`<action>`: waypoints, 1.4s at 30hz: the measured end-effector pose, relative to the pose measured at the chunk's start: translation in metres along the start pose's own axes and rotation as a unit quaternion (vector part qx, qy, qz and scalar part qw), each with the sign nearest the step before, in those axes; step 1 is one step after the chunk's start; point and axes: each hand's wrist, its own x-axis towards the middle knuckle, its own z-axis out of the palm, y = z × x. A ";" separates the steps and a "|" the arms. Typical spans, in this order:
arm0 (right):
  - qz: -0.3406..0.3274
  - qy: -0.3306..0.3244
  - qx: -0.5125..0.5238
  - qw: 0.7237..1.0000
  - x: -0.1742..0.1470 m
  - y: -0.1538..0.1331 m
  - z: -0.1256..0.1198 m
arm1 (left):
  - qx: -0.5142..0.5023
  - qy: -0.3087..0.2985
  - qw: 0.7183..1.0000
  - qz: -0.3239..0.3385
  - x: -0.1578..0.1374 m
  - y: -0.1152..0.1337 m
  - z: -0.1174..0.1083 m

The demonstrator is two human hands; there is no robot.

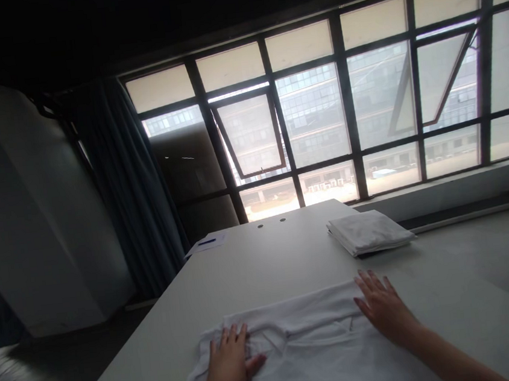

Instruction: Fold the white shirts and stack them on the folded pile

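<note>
- White cloth (327, 358): spread on the near part of the table (267, 268), creased between the hands; its near end runs out of view.
- Left hand (227, 366) and right hand (385, 313): open, palms down on the cloth, gripping nothing; the right fingertips lie at its far corner.
- Technique (judgement): light, even outward pressure should ease the creases without dragging the far edge askew.
- Room: bare tabletop beyond and left of the cloth; the folded pile (370, 231) by the right edge limits reach there.

1 head-worn view, facing forward and down, table (263, 268) near; windows (317, 114) beyond
</note>
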 end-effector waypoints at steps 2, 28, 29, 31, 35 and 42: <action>-0.039 -0.021 0.044 0.998 -0.004 -0.021 0.003 | 0.026 0.036 0.999 -0.014 0.004 0.001 0.003; -0.017 -0.060 0.000 0.998 -0.018 -0.031 -0.015 | -0.002 0.177 0.982 0.066 0.017 -0.013 0.007; -0.035 -0.057 0.011 0.998 -0.019 -0.036 -0.014 | -0.032 0.166 0.976 0.139 0.010 0.008 0.005; -0.094 -0.065 0.058 0.992 -0.021 -0.044 -0.011 | -0.083 0.143 0.949 0.267 -0.001 0.049 0.009; -0.158 -0.114 0.123 0.973 -0.023 -0.047 -0.005 | -0.125 0.033 0.908 0.399 -0.011 0.101 0.024; -0.094 -0.152 0.109 0.978 -0.011 -0.022 -0.005 | -0.163 0.003 0.931 0.325 -0.013 0.096 0.021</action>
